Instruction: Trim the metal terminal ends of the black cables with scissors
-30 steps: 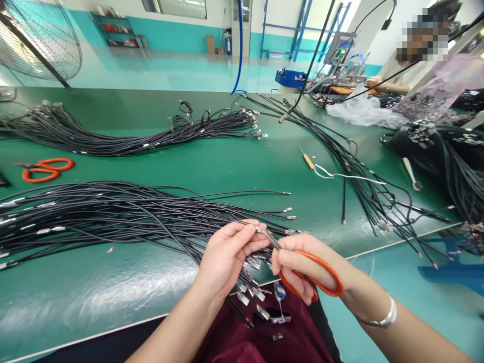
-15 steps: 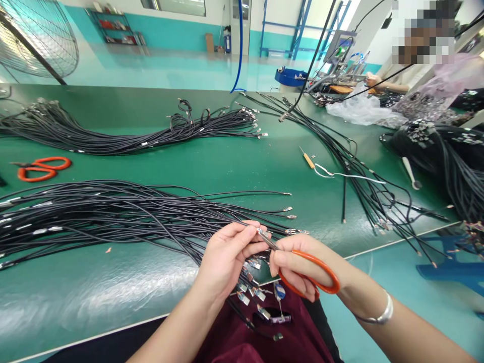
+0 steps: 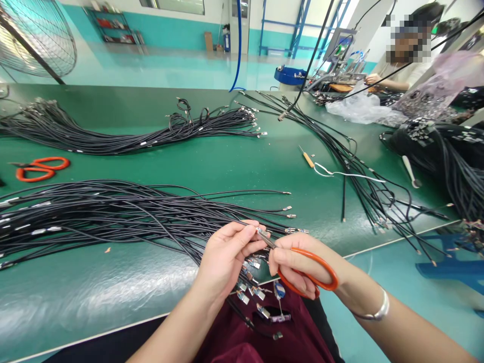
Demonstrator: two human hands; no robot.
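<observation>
Left hand (image 3: pixel 227 254) pinches cable end (image 3: pixel 260 232); right hand (image 3: pixel 302 264) grips orange scissors (image 3: pixel 308 272), blades at connector, near table's (image 3: pixel 242 166) front edge.

no readable text, labels, brands or numbers anywhere in view

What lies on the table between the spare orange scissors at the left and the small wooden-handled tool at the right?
In the head view, only bare green table lies between the spare scissors and the wooden-handled tool.

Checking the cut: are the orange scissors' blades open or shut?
Cannot tell: the orange scissors blades look nearly shut at the connector, too small to see.
</observation>
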